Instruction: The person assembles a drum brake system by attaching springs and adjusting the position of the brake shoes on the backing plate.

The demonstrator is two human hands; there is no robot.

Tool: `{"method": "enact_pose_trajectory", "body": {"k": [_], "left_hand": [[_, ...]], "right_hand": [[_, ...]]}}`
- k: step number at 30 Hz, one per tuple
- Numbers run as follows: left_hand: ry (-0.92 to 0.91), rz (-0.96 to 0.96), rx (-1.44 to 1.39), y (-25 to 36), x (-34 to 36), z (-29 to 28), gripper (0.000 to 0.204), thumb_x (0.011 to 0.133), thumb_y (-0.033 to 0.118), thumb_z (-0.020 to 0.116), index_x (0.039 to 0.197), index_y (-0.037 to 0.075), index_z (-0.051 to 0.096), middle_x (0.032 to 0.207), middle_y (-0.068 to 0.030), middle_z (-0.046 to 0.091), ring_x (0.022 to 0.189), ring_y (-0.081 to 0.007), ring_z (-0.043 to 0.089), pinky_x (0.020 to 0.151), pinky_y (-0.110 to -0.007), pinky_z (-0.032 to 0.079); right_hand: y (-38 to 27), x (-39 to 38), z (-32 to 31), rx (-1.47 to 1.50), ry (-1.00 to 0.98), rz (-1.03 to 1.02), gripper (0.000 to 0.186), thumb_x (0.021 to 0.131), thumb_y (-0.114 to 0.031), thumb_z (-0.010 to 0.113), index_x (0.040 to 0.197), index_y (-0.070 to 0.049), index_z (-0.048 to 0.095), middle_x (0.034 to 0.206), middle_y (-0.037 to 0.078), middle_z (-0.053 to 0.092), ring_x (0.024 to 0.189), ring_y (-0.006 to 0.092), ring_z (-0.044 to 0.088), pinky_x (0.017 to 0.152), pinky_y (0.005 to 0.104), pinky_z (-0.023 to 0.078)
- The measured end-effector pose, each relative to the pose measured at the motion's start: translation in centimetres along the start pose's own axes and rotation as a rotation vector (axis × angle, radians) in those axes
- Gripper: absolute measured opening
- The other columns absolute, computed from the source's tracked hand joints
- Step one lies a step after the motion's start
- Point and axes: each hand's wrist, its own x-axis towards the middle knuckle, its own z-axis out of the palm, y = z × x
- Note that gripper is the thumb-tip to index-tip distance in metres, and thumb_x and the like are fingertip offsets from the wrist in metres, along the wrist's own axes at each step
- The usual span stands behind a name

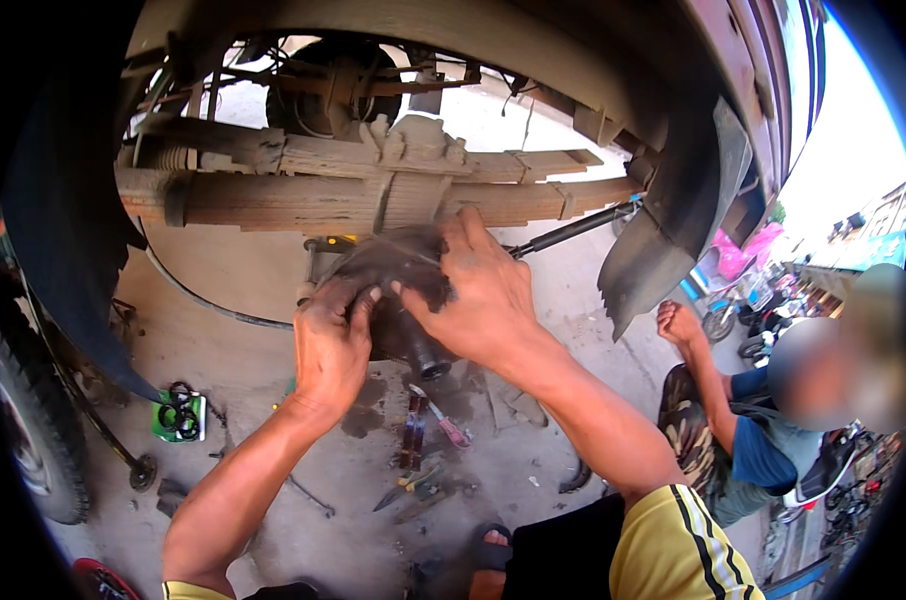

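Under a vehicle's wheel arch, both my hands are at the end of an axle, below a rusty leaf spring (273, 200). A dark, grease-covered piece (403, 262), smeared by motion, lies between them; I cannot tell whether it is a cloth or a metal part. My left hand (335, 338) is closed at its lower left edge, thumb and fingers pinched together. On its right side, my right hand (481, 285) grips it, thumb toward the left hand and fingertips up near the spring. The dark spindle (428, 362) sticks out toward me below the hands.
A green package with black rings (180, 415) lies on the ground at left, near a tyre (38, 420). Below the spindle lie a red-handled tool (453, 432) and several other tools. Black mud flaps (683, 220) hang either side. A person (763, 430) squats at right.
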Motion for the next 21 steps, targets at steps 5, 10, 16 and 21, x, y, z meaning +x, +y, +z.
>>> {"method": "enact_pose_trajectory", "body": {"k": [5,10,16,21], "left_hand": [[-0.102,-0.083,0.127,1.1,0.6,-1.0,0.019,0.1,-0.002,0.066,0.115,-0.011,0.071,0.104,-0.0122,0.076,0.09,-0.0124,0.069,0.082,-0.027,0.055],[-0.121,-0.235,-0.082,1.5,0.3,-0.6,0.025,0.098,-0.007,0.064,0.124,-0.011,0.065,0.108,-0.0141,0.076,0.092,-0.0184,0.073,0.083,-0.029,0.059],[-0.099,-0.291,-0.155,1.9,1.3,-1.0,0.025,0.096,-0.008,0.067,0.121,-0.01,0.062,0.102,-0.0144,0.076,0.09,-0.0181,0.072,0.084,-0.029,0.059],[-0.133,-0.252,-0.166,1.2,1.7,-1.6,0.025,0.093,-0.008,0.07,0.117,-0.009,0.065,0.098,-0.0149,0.076,0.087,-0.0201,0.074,0.079,-0.031,0.061]], "right_hand": [[0.9,0.1,-1.1,0.122,-0.061,0.019,0.059,0.086,-0.032,0.078,0.13,0.002,0.057,0.128,0.022,0.059,0.112,0.0417,0.067,0.086,0.0519,0.055],[4.2,-1.1,-0.9,0.205,-0.025,0.048,0.061,0.087,-0.03,0.078,0.134,0.0,0.054,0.13,0.021,0.057,0.114,0.0408,0.066,0.086,0.0559,0.053],[5.6,-1.1,0.9,0.342,0.077,-0.038,0.047,0.084,-0.025,0.082,0.119,-0.002,0.06,0.122,0.02,0.059,0.103,0.0421,0.069,0.084,0.0544,0.056],[5.9,-0.7,0.6,0.394,0.01,-0.056,0.055,0.082,-0.018,0.082,0.124,0.006,0.057,0.12,0.022,0.058,0.105,0.0376,0.07,0.083,0.0494,0.058]]}}
